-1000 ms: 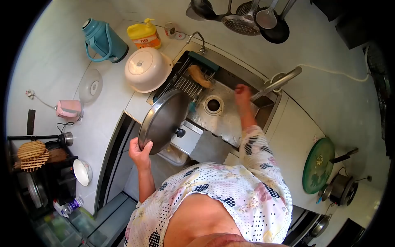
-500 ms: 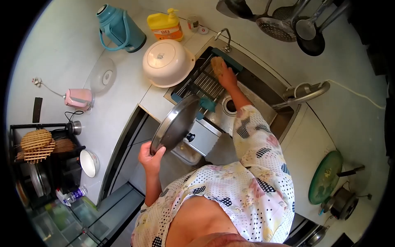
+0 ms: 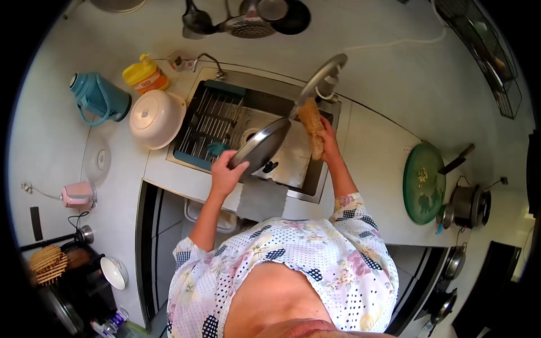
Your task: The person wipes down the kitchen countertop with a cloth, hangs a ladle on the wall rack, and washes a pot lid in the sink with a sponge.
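A metal pot lid [image 3: 262, 145] with a black knob [image 3: 270, 167] tilts over the front of the sink [image 3: 320, 180]. My left hand [image 3: 227, 172] grips it by the rim, thumb on one face. On the right side, my right hand [image 3: 329, 141] is closed around a long tan loofah [image 3: 311, 128]. The loofah's upper end reaches the mouth of the large curved faucet [image 3: 322, 75], close beside the lid's far edge. Left of the lid, a drying rack [image 3: 209, 119] spans the sink, with a teal cloth [image 3: 217, 148] at its front.
A pink basin [image 3: 153, 119] lies upside down left of the sink, near a yellow pump bottle [image 3: 145, 75] and a blue thermos [image 3: 102, 97]. On the right counter are a green cutting board [image 3: 422, 183] and a pot [image 3: 469, 205]. Ladles [image 3: 253, 22] hang above.
The loofah has gone from the drying rack to the faucet at the right, carried by my right hand. My left hand has brought the lid over the sink. The view has turned rightward.
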